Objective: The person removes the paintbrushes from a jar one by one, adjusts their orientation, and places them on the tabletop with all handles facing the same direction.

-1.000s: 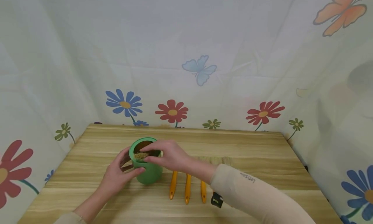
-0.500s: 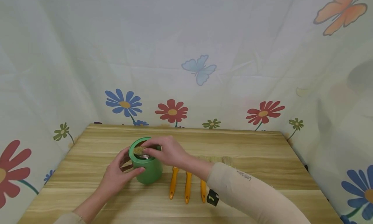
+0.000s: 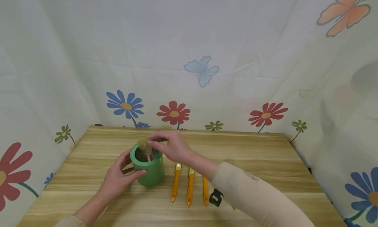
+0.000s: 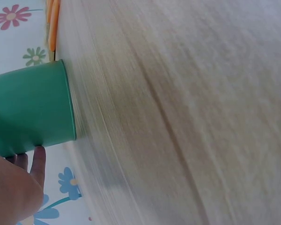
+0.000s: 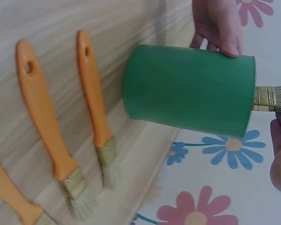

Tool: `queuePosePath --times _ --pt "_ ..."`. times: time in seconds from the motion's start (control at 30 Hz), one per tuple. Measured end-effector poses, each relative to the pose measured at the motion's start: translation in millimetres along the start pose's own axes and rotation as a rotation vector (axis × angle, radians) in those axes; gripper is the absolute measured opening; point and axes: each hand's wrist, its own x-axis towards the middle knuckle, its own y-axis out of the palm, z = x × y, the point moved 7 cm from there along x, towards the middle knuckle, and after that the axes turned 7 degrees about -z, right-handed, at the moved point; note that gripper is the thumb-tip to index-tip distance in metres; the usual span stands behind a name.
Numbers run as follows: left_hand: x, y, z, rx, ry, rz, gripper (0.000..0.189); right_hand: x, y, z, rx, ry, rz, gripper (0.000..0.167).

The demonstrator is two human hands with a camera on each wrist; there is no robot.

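A green cylindrical container (image 3: 152, 174) stands upright on the table, left of the middle. My left hand (image 3: 118, 172) grips its left side, thumb across the front and fingers round the back. From its opening rises a paintbrush (image 3: 144, 146), bristles up, its metal ferrule just above the rim in the right wrist view. My right hand (image 3: 174, 147) pinches this brush near the bristles, above the container. The brush's handle is hidden inside. In the left wrist view the left fingers (image 4: 39, 161) touch the container wall (image 4: 33, 105).
Several orange-handled paintbrushes (image 3: 190, 187) lie in a row right of the container, handles toward me; my right arm covers some. A small black item (image 3: 216, 197) shows beside the right sleeve. Behind the wooden table (image 3: 251, 148) hangs a flower-printed cloth (image 3: 236, 89).
My right hand has risen out of the container's mouth, drawing the paintbrush upward so its bristles now stand above the rim. The left hand keeps its grip in the same place.
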Motion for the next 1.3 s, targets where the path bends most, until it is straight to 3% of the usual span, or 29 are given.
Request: queuePosePath --times 0.23,0.37,0.47,0.77,1.03,1.3 --pt "0.3 -1.1 0.1 0.014 -0.015 0.0 0.088 6.5 -19 20 0.073 -0.097 -0.082 0.018" --pt "1.0 -1.6 1.0 0.004 -0.031 0.004 0.09 10.4 -30 27 0.121 -0.11 -0.122 0.017" --pt "1.3 -1.3 1.7 -0.002 -0.032 0.007 0.091 12.6 -41 29 0.152 -0.082 -0.154 0.02" --pt "1.1 -1.3 2.1 -0.014 -0.033 0.007 0.092 14.6 -81 28 0.29 0.104 -0.252 0.019" --pt "1.2 -0.7 1.5 -0.001 -0.016 0.0 0.09 9.3 -117 23 0.379 0.15 -0.302 0.018" --pt "0.7 -0.5 0.5 -0.007 -0.003 -0.002 0.089 -4.8 -139 4 0.377 0.173 -0.301 0.02"
